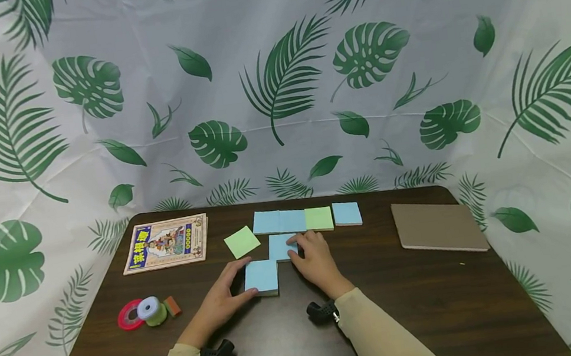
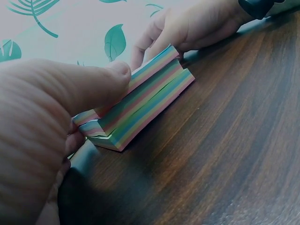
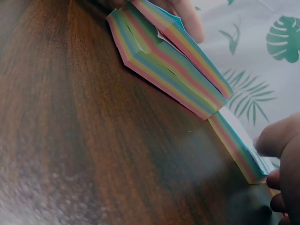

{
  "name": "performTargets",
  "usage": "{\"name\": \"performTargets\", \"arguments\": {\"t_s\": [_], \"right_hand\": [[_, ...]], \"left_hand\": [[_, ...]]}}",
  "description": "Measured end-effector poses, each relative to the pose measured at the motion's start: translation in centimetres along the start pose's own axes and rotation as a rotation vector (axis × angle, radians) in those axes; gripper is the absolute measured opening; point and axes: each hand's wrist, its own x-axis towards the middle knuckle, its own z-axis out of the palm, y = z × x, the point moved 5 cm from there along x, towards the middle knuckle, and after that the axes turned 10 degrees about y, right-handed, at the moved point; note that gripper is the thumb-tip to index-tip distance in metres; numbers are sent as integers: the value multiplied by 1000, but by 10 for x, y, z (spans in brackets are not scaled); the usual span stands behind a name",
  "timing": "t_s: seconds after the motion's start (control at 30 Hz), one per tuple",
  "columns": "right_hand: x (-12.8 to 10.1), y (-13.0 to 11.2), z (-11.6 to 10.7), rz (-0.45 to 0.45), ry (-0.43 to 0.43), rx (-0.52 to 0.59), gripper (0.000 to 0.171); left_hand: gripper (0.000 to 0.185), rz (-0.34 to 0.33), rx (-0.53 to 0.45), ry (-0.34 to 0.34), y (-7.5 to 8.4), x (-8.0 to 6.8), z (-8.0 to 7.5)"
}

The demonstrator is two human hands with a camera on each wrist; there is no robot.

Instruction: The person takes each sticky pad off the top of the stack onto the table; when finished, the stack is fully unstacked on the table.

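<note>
Between its thumb and fingers, my left hand (image 1: 220,300) grips a thick stack of sticky notes (image 1: 261,276) with a blue top. Striped layers in pink, yellow, green and blue show along the stack's side (image 2: 152,101), split into uneven blocks. My right hand (image 1: 318,262) holds a thinner blue-topped sticky note pad (image 1: 279,247) by its right side, thumb and index finger curled at it. This pad lies just behind the stack, their corners meeting in the head view. In the right wrist view the right thumb (image 3: 276,138) is at the pad's top edge.
Behind the hands, a row of blue pads (image 1: 266,222) and a green pad (image 1: 318,219) has a separate blue pad (image 1: 347,214) at its right. A green note pad (image 1: 242,242) lies askew. Booklets (image 1: 165,244), tape rolls (image 1: 130,314) and a brown notebook (image 1: 438,226) flank them.
</note>
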Motion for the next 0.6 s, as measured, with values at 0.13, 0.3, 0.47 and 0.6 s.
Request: {"name": "performTargets", "arguments": {"t_s": [0.13,0.3,0.47,0.6], "right_hand": [[0,0,1,0,3,20,14],[0,-5,-2,-43,6,97,14],[-2,-14,-3,-133,-15,164,16],[-4,-21,1,-132,-87,230,20]], "left_hand": [[78,1,1,0,0,0,0],[78,1,4,7,-2,1,1],[77,6,6,9,-2,1,1],[78,7,7,6,-1,1,1]]}}
